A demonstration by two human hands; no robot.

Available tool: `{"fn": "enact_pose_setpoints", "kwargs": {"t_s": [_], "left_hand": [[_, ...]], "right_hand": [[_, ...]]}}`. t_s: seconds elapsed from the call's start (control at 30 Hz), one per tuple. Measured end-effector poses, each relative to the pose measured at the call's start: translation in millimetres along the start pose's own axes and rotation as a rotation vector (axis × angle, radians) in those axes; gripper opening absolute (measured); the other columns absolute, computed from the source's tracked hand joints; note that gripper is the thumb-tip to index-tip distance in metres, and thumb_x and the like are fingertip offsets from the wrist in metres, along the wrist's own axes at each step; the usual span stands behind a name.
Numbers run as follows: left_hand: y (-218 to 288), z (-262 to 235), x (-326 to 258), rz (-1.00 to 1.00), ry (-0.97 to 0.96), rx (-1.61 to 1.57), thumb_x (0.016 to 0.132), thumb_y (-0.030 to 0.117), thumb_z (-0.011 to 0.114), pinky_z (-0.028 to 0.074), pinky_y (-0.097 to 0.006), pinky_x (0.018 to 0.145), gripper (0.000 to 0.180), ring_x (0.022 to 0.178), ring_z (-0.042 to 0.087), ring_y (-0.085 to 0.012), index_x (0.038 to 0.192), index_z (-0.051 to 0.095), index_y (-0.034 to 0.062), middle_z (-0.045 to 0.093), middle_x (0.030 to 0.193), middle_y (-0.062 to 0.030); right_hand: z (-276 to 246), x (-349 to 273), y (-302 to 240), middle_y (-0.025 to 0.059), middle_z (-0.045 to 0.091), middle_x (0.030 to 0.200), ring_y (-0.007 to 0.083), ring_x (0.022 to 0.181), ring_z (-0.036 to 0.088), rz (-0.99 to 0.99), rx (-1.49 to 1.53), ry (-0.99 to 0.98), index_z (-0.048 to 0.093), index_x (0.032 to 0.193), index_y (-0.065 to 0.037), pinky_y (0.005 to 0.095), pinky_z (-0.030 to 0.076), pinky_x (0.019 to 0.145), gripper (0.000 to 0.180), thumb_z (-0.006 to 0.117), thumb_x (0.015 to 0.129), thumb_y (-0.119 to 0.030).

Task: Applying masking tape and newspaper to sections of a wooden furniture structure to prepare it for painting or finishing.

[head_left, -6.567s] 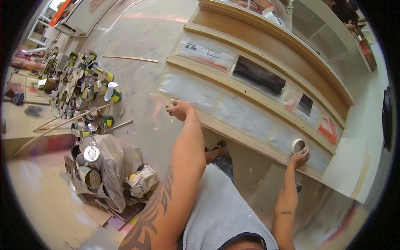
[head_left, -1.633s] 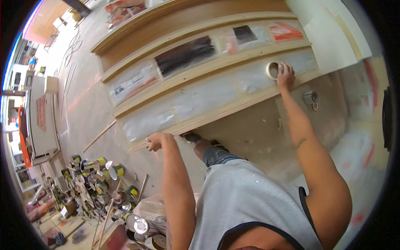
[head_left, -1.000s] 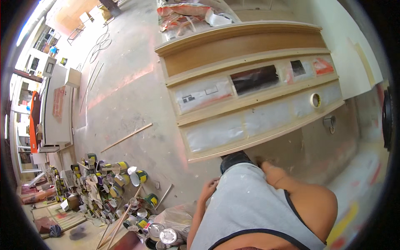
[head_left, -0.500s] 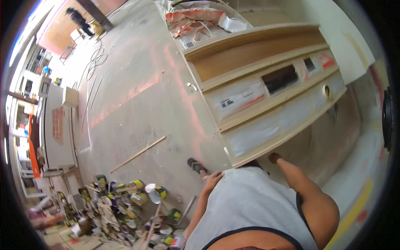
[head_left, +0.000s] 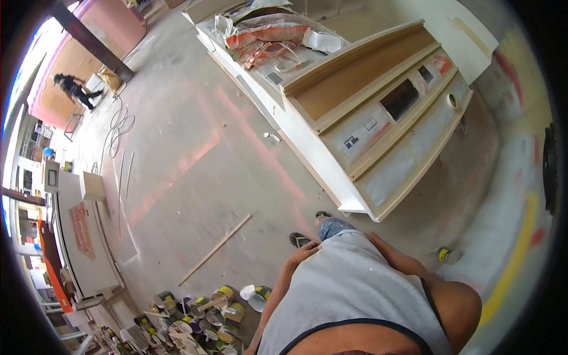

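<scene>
My left hand (head_left: 307, 251) rests at the left side of my waist, against the grey sleeveless shirt (head_left: 343, 284). Its fingers lie loosely along the cloth, and I see nothing held in them. On the other side my right forearm (head_left: 393, 257) runs forward close to my body; the hand at its end is hidden behind the shirt. Just ahead and to the right stands a large white and bare-wood cabinet (head_left: 328, 171), its panels covered with whitish sheeting. A roll of tape (head_left: 452, 101) is on its right part. Neither hand touches the cabinet.
Crumpled sheets and bags (head_left: 278, 38) lie on the cabinet's far end. A wooden strip (head_left: 216, 250) and a coiled cable (head_left: 120, 126) are on the floor. Paint cans (head_left: 222, 313) crowd the lower left; another can (head_left: 448, 255) stands right. A person (head_left: 74, 89) is far left.
My view has turned and the cabinet now sits farther from my body. My right arm has drawn in, its hand passing out of sight. The left hand stays at my waist.
</scene>
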State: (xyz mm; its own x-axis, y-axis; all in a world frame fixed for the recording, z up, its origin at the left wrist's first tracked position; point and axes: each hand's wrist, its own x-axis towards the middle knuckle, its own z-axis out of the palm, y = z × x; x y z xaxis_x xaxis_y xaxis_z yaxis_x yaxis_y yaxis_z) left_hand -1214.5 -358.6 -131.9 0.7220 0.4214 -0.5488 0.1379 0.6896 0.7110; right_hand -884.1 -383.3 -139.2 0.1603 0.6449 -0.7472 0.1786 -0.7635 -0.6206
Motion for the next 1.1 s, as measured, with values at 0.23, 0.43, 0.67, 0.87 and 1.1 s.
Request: {"fn": "enact_pose_setpoints", "kwargs": {"t_s": [0.23,0.43,0.67,0.87,1.1], "left_hand": [[0,-97,-48,-0.116,0.196,-0.367,0.106,0.023,0.057,0.05,-0.03,0.097,0.027,0.108,0.062,-0.0137,0.125,0.067,0.0054,0.068,0.116,-0.0033],[-4,-181,-61,-0.153,0.788,-0.059,0.105,0.027,0.059,0.051,-0.037,0.101,0.041,0.116,0.065,-0.0252,0.138,0.057,0.003,0.067,0.132,-0.0152],[-18,-275,-97,-0.379,0.671,0.241,0.106,0.029,0.057,0.052,-0.037,0.099,0.039,0.116,0.065,-0.0228,0.134,0.06,0.0021,0.067,0.131,-0.0119],[65,-328,-59,-0.416,0.632,0.369,0.106,0.03,0.056,0.052,-0.037,0.098,0.039,0.115,0.065,-0.0218,0.133,0.061,0.0021,0.068,0.13,-0.011],[308,-392,90,-0.242,0.736,0.187,0.108,0.03,0.053,0.05,-0.033,0.091,0.037,0.105,0.065,-0.0188,0.134,0.061,0.0044,0.069,0.122,-0.0089]], "right_hand": [[33,-22,-234,0.0072,0.069,0.127,0.0125,0.116,0.06,-0.45,0.111,-0.521,0.065,0.135,0.001,0.0302,0.045,0.106,0.041,0.058,0.108,-0.029],[-83,93,-396,0.0207,0.055,0.146,0.0357,0.14,0.048,-1.058,-0.226,0.659,0.054,0.143,-0.001,0.0439,0.037,0.117,0.044,0.056,0.106,-0.025],[-67,198,-448,0.0305,0.034,0.16,0.0451,0.151,0.03,-0.635,-0.519,0.959,0.033,0.156,0.007,0.0507,0.028,0.123,0.064,0.05,0.108,-0.032],[30,175,-431,0.031,0.053,0.132,0.0492,0.125,0.049,-0.659,-0.636,0.357,0.046,0.141,0.008,0.0569,0.034,0.114,0.065,0.072,0.09,-0.025],[-6,109,-475,0.0162,0.068,0.126,0.0314,0.114,0.067,-1.124,-0.208,0.158,0.071,0.116,-0.004,0.0437,0.052,0.102,0.026,0.064,0.091,-0.001]]}}
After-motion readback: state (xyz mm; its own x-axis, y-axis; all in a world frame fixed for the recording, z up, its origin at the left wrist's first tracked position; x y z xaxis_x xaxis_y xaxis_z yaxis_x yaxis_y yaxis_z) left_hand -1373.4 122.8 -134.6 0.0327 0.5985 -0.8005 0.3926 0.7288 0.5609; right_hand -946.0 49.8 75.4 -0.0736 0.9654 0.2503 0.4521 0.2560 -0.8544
